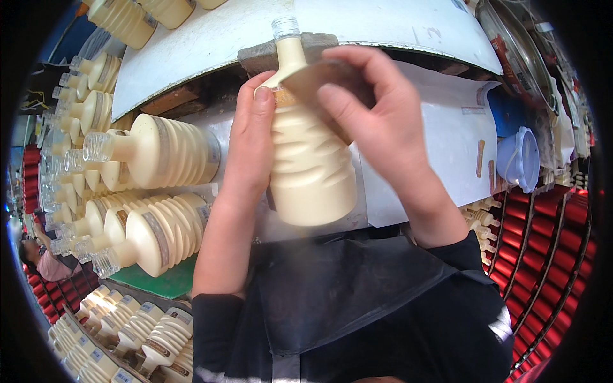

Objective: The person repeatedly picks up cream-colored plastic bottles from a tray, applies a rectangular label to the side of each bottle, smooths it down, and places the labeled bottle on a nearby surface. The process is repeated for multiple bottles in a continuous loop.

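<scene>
A cream bottle [313, 191] with a wavy ribbed body and a clear threaded glass mouth lies tilted in front of me, neck pointing away. My left hand [251, 137] grips its left side, thumb pressed on the shoulder near a brown-gold band. In my right hand [386, 108] is a thin brown flat sheet [329, 83], pinched between thumb and fingers and held over the bottle's right shoulder. Motion blurs the sheet, and its exact material cannot be made out. Behind the bottle's neck sits a grey-brown pad [258, 59].
Several similar bottles [172, 150] lie stacked at left, with more on a lower rack [153, 332]. A white board [377, 25] spans the back. On the right are a pale blue bucket [520, 156], a steel tray [517, 54] and red racks [543, 255]. Another person [51, 258] is far left.
</scene>
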Motion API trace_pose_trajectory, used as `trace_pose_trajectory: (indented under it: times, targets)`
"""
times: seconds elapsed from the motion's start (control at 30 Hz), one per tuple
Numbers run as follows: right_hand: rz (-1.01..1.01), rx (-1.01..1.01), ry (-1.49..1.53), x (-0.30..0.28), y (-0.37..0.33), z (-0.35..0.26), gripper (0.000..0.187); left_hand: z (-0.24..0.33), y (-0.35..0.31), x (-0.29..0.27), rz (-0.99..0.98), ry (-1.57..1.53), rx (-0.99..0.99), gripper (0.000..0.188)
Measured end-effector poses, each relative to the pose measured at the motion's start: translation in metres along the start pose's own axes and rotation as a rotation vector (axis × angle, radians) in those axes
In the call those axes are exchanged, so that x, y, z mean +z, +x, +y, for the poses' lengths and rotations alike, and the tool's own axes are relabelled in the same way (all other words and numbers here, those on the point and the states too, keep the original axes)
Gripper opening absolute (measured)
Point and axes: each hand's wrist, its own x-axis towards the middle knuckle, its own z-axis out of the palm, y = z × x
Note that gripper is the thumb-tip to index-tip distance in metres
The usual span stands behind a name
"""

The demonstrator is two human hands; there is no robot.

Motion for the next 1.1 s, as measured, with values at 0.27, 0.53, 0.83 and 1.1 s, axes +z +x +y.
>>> trace_pose_trajectory:
  times: [0.27,0.53,0.83,1.1]
  targets:
    - [0.327,0.306,0.046,0.003,-0.009,0.028,0.033,-0.002,-0.003,0.004,0.039,-0.129,-0.006,0.045]
    - [0.071,-0.759,-0.557,0.023,0.002,-0.014,0.020,0.001,-0.005,0.009,0.152,-0.278,-0.076,0.047]
    - [-0.224,-0.469,-0.614,0.042,0.020,-0.047,0.023,-0.004,-0.011,0.003,0.163,-0.424,-0.057,0.063]
    - [0.039,-0.202,-0.101,0.031,0.048,0.000,0.031,-0.008,-0.006,0.001,0.145,-0.032,0.060,0.035]
